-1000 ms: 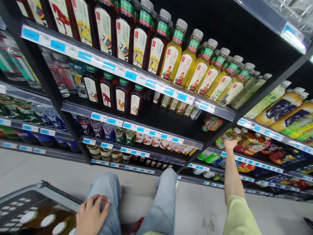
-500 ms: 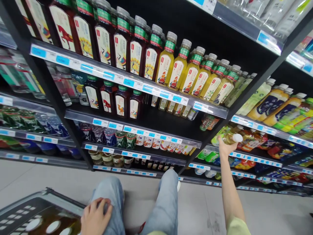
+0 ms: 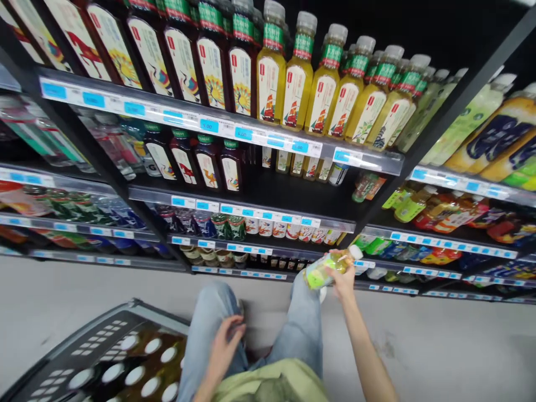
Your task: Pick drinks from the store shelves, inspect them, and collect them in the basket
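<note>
My right hand [image 3: 342, 278] is wrapped round a drink bottle [image 3: 317, 273] with a white cap, a green label and pale yellow liquid. The bottle is tilted above my right knee, its cap pointing up and to the right. My left hand [image 3: 225, 341] rests on my left thigh, fingers loosely bent and apart, with nothing seen in it. Beside my left leg stands a dark grey shopping basket [image 3: 138, 308] holding several bottles with white caps [image 3: 134, 375]. Similar green-labelled bottles [image 3: 412, 205] lie on the right-hand shelf.
Shelves in front carry dark tea bottles [image 3: 209, 72] and yellow tea bottles [image 3: 295, 84] on an upper level. Cans [image 3: 237, 228] and jars [image 3: 209, 257] stand lower down. A black upright post [image 3: 377, 215] divides the shelf bays. Grey floor [image 3: 402, 346] lies below.
My right hand has brought the bottle from the right-hand shelf leftward and down to above my knee. The view has shifted, showing more of the basket. My left hand stays on my leg.
</note>
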The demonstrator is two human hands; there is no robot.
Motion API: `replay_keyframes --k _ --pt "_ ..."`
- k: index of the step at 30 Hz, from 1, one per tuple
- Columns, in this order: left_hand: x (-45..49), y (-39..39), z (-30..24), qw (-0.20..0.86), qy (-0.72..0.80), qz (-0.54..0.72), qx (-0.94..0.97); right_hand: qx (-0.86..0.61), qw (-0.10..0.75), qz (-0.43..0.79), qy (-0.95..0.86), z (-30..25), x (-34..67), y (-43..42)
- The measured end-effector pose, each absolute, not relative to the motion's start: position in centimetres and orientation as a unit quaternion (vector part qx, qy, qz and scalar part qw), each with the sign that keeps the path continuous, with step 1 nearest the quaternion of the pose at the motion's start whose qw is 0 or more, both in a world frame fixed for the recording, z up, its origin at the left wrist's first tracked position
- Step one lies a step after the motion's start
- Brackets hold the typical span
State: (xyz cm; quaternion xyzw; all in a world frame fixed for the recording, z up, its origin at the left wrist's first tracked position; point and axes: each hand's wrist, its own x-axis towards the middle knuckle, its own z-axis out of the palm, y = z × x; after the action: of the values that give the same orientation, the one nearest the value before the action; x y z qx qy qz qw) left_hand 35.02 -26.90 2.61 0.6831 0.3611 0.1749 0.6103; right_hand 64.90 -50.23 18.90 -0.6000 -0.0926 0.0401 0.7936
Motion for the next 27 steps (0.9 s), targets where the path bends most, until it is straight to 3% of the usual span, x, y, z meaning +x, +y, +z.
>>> replay_keyframes --k 4,7,19,27 --pt "35.5 -32.9 2.3 0.857 0.307 0.081 0.406 -0.582 0.789 0.191 -0.046 13.6 57.7 -45.8" --pt "34.2 -35.0 1.3 0.909 0.253 0.029 0.329 -0.565 0.776 0.279 -0.029 10.9 52.9 -43.6" --pt "30.1 -33.5 -1.3 0.832 0.229 -0.180 0.473 -0.524 0.728 0.439 0.048 7.5 49.7 -44.3" --pt "32.2 -34.0 0.0 0.838 0.266 -0.158 0.449 -0.501 0.744 0.424 0.126 6.3 50.7 -43.6"
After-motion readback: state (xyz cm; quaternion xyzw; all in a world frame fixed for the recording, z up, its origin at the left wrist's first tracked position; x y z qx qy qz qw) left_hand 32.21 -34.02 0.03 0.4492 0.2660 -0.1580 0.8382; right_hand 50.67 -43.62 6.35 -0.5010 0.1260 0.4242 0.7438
